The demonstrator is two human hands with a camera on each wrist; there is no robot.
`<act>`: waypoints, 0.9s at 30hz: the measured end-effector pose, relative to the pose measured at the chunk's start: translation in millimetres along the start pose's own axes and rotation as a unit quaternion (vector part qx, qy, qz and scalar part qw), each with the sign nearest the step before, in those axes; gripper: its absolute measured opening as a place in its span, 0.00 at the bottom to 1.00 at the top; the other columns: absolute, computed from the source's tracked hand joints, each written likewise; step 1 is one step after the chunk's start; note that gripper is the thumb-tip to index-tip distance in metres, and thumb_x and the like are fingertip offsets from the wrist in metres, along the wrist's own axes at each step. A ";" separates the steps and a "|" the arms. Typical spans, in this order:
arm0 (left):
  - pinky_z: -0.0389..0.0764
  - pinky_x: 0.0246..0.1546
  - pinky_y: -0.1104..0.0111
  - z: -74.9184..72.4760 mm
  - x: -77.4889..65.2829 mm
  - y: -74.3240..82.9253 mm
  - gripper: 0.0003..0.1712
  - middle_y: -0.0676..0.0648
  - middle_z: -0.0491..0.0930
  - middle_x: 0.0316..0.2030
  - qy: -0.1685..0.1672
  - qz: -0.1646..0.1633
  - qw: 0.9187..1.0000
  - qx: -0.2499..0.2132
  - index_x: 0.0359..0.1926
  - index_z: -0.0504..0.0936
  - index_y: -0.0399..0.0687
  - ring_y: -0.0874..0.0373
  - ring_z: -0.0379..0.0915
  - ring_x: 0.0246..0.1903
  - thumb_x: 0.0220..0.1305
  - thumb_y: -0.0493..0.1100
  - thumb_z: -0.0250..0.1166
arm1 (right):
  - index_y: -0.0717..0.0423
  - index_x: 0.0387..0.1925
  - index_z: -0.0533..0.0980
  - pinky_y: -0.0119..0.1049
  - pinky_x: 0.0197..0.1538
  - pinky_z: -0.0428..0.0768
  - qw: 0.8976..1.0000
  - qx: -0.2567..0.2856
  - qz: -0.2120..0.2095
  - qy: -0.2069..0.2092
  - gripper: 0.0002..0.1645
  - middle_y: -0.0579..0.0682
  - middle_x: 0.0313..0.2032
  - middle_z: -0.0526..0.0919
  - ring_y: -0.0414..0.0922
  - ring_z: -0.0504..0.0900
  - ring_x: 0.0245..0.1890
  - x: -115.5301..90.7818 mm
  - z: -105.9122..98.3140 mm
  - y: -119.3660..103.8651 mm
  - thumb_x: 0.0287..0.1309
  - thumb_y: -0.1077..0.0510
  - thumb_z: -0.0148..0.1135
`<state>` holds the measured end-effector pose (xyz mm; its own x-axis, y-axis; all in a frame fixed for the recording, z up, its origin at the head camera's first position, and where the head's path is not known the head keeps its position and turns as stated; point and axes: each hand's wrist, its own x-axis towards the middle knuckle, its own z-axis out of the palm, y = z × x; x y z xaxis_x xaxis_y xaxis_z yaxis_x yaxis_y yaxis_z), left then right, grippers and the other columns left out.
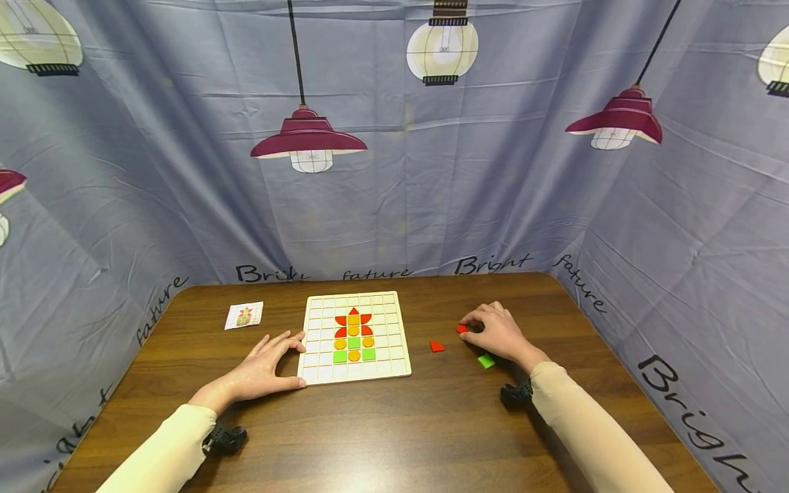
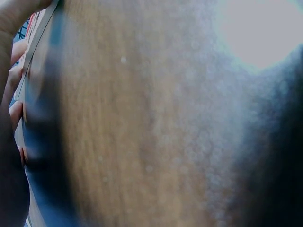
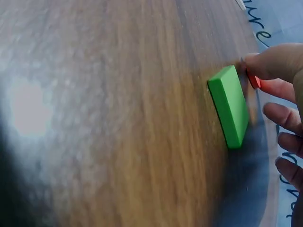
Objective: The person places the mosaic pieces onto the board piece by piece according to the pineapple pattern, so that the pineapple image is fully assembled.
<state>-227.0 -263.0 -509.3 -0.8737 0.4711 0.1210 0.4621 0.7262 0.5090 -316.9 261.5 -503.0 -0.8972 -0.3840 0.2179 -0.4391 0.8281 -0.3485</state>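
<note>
My right hand (image 1: 499, 333) pinches a small red piece (image 1: 461, 329) between thumb and forefinger, close over the table. In the right wrist view that red piece (image 3: 255, 81) is mostly covered by the fingertips. A green square tile (image 1: 486, 361) lies beneath the hand on the near side. Left of it is a red quarter-round tile (image 1: 437, 346). At the left edge of a pale gridded board (image 1: 391, 342), my left hand (image 1: 261, 368) rests with thumb and forefinger spread apart, their tips at the edge. Red, yellow and green tiles (image 1: 354, 342) form a pineapple-like figure on the board.
A small white card (image 1: 244, 315) printed with a similar figure lies at the back left. The brown wooden table (image 1: 382, 431) ends at a blue-grey curtain (image 1: 394, 205) with lamp prints, which hangs behind it and at both sides.
</note>
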 end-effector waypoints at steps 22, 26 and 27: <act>0.41 0.74 0.37 -0.4 -0.2 -0.2 0.33 0.44 0.63 0.75 -0.006 -0.006 1.000 -0.002 0.56 0.74 0.57 0.37 0.52 0.75 0.57 0.66 0.73 | 0.43 0.45 0.87 0.48 0.51 0.68 0.999 0.041 0.021 -0.019 0.17 0.37 0.34 0.80 0.46 0.71 0.45 -6.2 -2.5 6.6 0.53 0.46 0.78; 0.41 0.74 0.37 -0.8 -0.1 0.4 0.34 0.44 0.63 0.75 -0.007 -0.006 1.000 -0.002 0.57 0.74 0.57 0.37 0.52 0.75 0.57 0.67 0.73 | 0.45 0.44 0.88 0.46 0.48 0.67 0.999 0.041 0.012 -0.010 0.16 0.37 0.32 0.79 0.45 0.71 0.42 -5.6 -2.5 4.2 0.53 0.48 0.78; 0.41 0.74 0.37 -0.8 -0.1 0.4 0.34 0.44 0.63 0.75 -0.007 -0.006 1.000 -0.002 0.57 0.74 0.57 0.37 0.52 0.75 0.57 0.67 0.73 | 0.46 0.43 0.88 0.46 0.48 0.67 0.999 0.039 0.008 -0.007 0.16 0.37 0.32 0.79 0.45 0.70 0.41 -5.3 -2.3 3.7 0.53 0.48 0.78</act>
<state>-226.8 -263.1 -508.4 -0.8766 0.4702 0.1026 0.4514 0.7293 0.5142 -313.6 267.6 -503.3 -0.9045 -0.3771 0.1992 -0.4264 0.7997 -0.4226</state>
